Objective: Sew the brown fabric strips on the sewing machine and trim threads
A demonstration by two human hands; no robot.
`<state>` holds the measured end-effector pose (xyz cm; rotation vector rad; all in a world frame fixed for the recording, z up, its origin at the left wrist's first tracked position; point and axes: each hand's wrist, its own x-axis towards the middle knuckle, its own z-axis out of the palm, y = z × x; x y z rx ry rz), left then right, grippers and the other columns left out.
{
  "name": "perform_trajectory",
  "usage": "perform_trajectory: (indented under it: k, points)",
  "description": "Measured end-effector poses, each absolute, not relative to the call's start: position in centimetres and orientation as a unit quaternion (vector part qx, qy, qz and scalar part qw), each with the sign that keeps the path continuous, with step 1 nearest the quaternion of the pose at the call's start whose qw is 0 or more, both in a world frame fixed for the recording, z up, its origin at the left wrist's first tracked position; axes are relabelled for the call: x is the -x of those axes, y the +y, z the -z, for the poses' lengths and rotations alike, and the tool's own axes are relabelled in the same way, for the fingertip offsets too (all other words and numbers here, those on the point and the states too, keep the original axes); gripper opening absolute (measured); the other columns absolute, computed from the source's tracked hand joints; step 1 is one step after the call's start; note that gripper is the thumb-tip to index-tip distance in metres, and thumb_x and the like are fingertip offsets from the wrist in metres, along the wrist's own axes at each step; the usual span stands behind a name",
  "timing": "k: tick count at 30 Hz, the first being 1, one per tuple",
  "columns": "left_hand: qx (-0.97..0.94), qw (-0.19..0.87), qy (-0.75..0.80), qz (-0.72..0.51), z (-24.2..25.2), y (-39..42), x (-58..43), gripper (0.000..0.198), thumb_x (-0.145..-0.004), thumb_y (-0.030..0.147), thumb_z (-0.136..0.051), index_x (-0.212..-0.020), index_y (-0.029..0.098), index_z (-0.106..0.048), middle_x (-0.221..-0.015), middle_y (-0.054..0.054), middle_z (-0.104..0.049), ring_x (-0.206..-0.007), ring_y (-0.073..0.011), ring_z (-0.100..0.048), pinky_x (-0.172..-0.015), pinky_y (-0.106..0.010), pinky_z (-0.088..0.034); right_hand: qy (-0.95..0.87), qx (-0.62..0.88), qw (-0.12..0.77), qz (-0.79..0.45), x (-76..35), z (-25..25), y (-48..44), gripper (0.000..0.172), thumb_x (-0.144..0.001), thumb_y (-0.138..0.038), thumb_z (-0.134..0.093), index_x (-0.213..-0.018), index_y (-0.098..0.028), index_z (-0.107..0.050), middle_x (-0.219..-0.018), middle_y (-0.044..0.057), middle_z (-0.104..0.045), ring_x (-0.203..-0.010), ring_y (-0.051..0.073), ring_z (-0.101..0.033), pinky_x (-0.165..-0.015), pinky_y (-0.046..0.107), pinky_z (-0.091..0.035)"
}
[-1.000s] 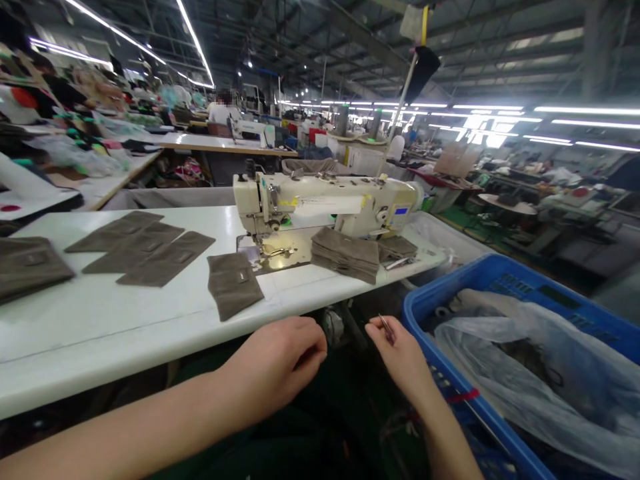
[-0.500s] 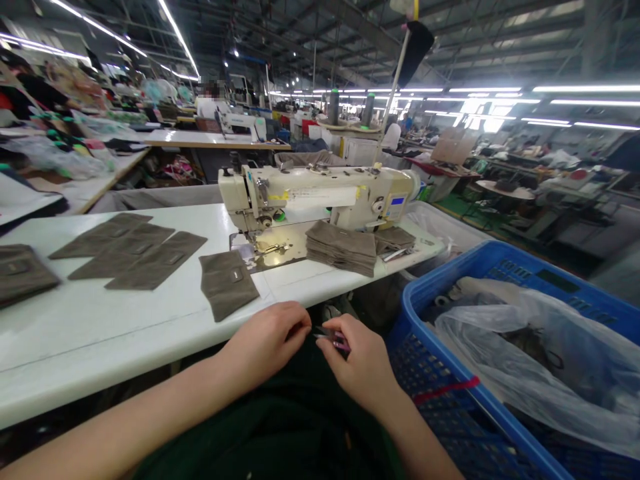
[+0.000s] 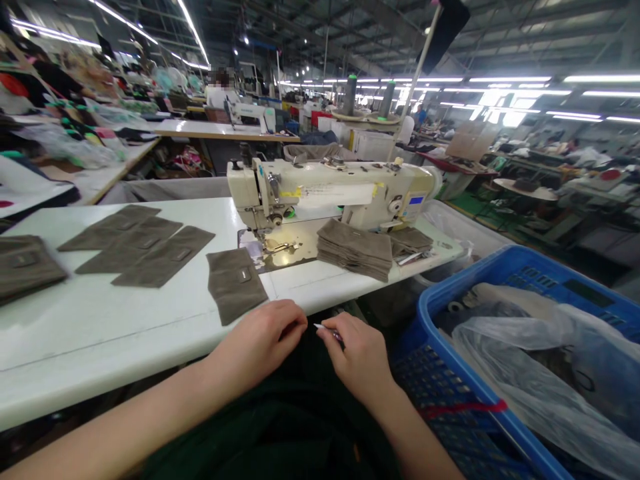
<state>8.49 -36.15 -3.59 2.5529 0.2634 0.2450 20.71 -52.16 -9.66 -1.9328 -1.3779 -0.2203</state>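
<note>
Just in front of the table's near edge, my right hand (image 3: 358, 350) is closed round small thread snips (image 3: 336, 333), with a pale pointed tip sticking out toward the left. My left hand (image 3: 270, 340) faces it a short gap away, thumb and fingertips pinched together; whatever lies between them is too small to make out. Nearest to my left hand is a grey-brown fabric piece (image 3: 235, 285) with a small tab, flat on the white table (image 3: 150, 333). Behind it stands the sewing machine (image 3: 325, 190), with a stack of similar pieces (image 3: 354, 247) on its bed.
Several more fabric pieces (image 3: 160, 257) overlap on the table's left, and a thicker folded one (image 3: 25, 267) lies at the far left. A blue plastic basket (image 3: 425, 310) holding clear plastic bags (image 3: 525, 347) stands close on my right. Another person (image 3: 218, 93) sits farther back.
The view has turned slightly left, so the table and machine appear farther right. In my right hand the snips have turned, and less of their pink handle shows. My left hand stays pinched.
</note>
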Motion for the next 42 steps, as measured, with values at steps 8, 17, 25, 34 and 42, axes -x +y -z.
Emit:
perform_trajectory:
  k: [8, 17, 25, 34, 42]
  points:
    - [-0.951, 0.226, 0.177, -0.111, 2.5, -31.3, -8.2, 0.02, -0.09, 0.024, -0.048, -0.078, 0.02, -0.063, -0.083, -0.005, -0.068, -0.081, -0.0212, -0.064, -0.075, -0.032, -0.048, -0.536, 0.773, 0.319, 0.118, -24.1, 10.0, -45.7, 0.012, -0.096, -0.026, -0.058, -0.104, -0.02, -0.065, -0.1, 0.006, -0.069, -0.095, 0.022, -0.065, -0.08, 0.032, -0.049]
    - [-0.941, 0.046, 0.314, -0.118, 2.4, -22.5, -9.8, 0.027, -0.096, 0.023, -0.04, -0.086, 0.019, -0.065, -0.095, -0.008, -0.068, -0.086, -0.0216, -0.066, -0.075, -0.03, -0.048, -0.587, 0.751, 0.228, 0.201, -25.5, 11.6, -38.7, 0.018, -0.095, -0.016, -0.056, -0.11, -0.02, -0.064, -0.099, 0.008, -0.068, -0.093, 0.024, -0.061, -0.079, 0.036, -0.05]
    - [-0.924, 0.019, 0.364, -0.119, 4.3, -21.1, -12.7, 0.031, -0.099, 0.024, -0.037, -0.086, 0.017, -0.064, -0.098, -0.01, -0.069, -0.09, -0.0244, -0.069, -0.072, -0.032, -0.05, -0.601, 0.725, 0.27, 0.203, -25.9, 11.7, -40.5, 0.019, -0.097, -0.018, -0.051, -0.111, -0.019, -0.062, -0.113, 0.009, -0.065, -0.105, 0.026, -0.057, -0.099, 0.046, -0.043]
    - [-0.926, 0.017, 0.358, -0.12, 5.4, -20.7, -12.8, 0.029, -0.103, 0.026, -0.033, -0.1, 0.02, -0.061, -0.109, -0.009, -0.066, -0.099, -0.0224, -0.067, -0.075, -0.03, -0.051, -0.6, 0.72, 0.298, 0.183, -25.6, 10.9, -39.6, 0.017, -0.096, -0.02, -0.052, -0.108, -0.023, -0.064, -0.11, 0.007, -0.067, -0.105, 0.024, -0.059, -0.107, 0.049, -0.037]
    - [-0.926, 0.018, 0.358, -0.12, 5.7, -20.5, -12.8, 0.028, -0.104, 0.028, -0.033, -0.102, 0.019, -0.06, -0.11, -0.009, -0.066, -0.096, -0.0221, -0.068, -0.074, -0.03, -0.051, -0.597, 0.717, 0.323, 0.157, -24.9, 12.0, -37.8, 0.017, -0.096, -0.019, -0.053, -0.108, -0.022, -0.064, -0.109, 0.006, -0.068, -0.105, 0.025, -0.059, -0.107, 0.048, -0.037]
